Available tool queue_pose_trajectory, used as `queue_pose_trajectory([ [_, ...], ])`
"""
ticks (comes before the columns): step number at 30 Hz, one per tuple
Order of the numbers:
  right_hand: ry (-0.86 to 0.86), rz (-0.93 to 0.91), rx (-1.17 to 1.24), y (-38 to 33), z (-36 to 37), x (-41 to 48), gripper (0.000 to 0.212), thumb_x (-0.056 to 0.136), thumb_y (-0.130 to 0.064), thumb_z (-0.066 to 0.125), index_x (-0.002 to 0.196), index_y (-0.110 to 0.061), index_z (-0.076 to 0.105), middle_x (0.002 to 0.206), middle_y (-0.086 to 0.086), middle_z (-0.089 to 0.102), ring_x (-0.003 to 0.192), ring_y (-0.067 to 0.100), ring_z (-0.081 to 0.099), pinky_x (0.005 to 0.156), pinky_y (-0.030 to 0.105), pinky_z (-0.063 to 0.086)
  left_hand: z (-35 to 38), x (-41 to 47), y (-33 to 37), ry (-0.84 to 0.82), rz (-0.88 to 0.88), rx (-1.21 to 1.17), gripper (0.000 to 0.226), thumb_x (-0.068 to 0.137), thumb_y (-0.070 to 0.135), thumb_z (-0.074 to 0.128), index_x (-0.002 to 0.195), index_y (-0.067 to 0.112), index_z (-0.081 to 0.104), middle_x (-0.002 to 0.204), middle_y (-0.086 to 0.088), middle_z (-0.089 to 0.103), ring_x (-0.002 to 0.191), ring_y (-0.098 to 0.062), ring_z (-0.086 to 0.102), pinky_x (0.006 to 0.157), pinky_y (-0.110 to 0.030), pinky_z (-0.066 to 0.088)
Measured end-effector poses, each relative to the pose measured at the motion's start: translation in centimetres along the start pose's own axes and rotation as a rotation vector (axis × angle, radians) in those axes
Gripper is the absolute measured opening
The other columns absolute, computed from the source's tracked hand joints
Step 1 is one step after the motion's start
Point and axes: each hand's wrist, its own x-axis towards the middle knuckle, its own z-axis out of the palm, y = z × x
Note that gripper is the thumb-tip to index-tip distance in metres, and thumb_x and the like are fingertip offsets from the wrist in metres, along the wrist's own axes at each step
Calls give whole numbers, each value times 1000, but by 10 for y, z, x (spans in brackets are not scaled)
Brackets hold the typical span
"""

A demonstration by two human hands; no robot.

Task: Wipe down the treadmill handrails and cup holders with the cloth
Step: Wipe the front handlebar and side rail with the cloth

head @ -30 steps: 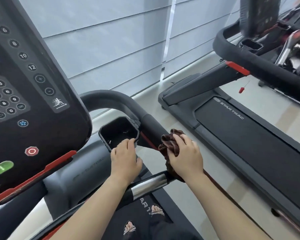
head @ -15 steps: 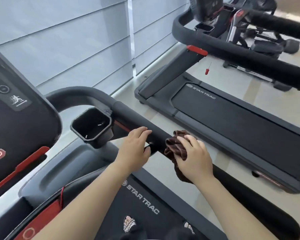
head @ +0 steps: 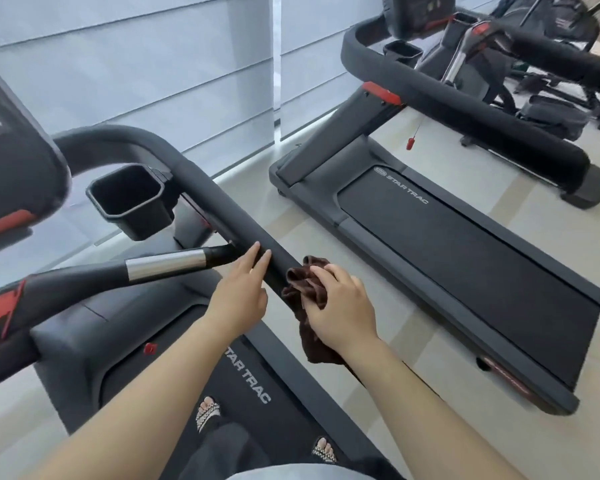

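Head view: right grip [head: 340, 306] around cloth [head: 307, 284], left grip [head: 239, 296] flat on STAR TRAC handrail [head: 219, 202].

Two Star Trac treadmills show: the near treadmill [head: 84, 341] and the far treadmill [head: 465, 254]. There are two consoles, the near console [head: 11, 161] and the far console [head: 416, 12]. There are three cup holders: the near cup holder [head: 129, 199], the far left cup holder [head: 402, 50] and the far right cup holder [head: 465, 19]. There is one brown cloth [head: 305, 285]. There are two hands, the left hand [head: 238, 296] and the right hand [head: 340, 306], and two sandalled feet, the left foot [head: 207, 410] and the right foot [head: 323, 452].
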Motion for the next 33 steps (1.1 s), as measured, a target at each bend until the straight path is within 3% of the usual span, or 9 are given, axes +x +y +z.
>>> queue_pose_trajectory([
  [9, 14, -5, 57, 85, -38, -86, 46, 82, -42, 59, 127, -37, 50, 130, -14, 51, 114, 18, 47, 94, 24, 37, 34, -29, 52, 37, -133, -13, 66, 91, 11, 42, 148, 16, 9, 158, -4, -1, 140, -25, 15, 105, -37, 33],
  [13, 56, -65, 12, 76, -32, -75, 47, 80, -39, 62, 126, -32, 52, 127, -8, 54, 109, 22, 49, 90, 32, 45, 36, -35, 59, 10, -132, 21, 64, 92, 14, 44, 148, 18, 12, 158, -3, 4, 141, -25, 14, 107, -40, 34],
  [18, 11, -141, -34, 39, -15, -35, 52, 82, -37, 59, 131, -26, 47, 137, 1, 47, 118, 29, 42, 92, 41, 46, 31, -52, 49, -13, -103, 41, 62, 90, 13, 45, 146, 21, 19, 156, 0, 15, 141, -20, 14, 108, -38, 34],
  [24, 31, -176, -37, 14, 1, -3, 50, 81, -36, 61, 128, -25, 48, 134, 2, 48, 115, 29, 43, 88, 41, 46, -1, -58, 10, 88, -156, 151, 57, 86, 18, 53, 140, 17, 35, 148, -2, 34, 136, -21, 29, 106, -39, 36],
  [30, 73, -194, -69, -7, 18, 18, 53, 79, -34, 65, 129, -25, 49, 134, 1, 49, 119, 29, 43, 89, 42, 47, -52, -34, -60, 193, -158, 263, 43, 79, 15, 59, 123, 13, 55, 126, -5, 56, 115, -29, 51, 91, -45, 44],
  [33, 87, -209, -82, -24, 27, 37, 53, 78, -33, 66, 128, -25, 49, 134, 2, 49, 118, 29, 44, 89, 42, 47, -69, -23, -96, 189, -177, 303, 33, 83, 22, 56, 116, 17, 58, 116, -1, 61, 105, -26, 56, 87, -41, 43],
])
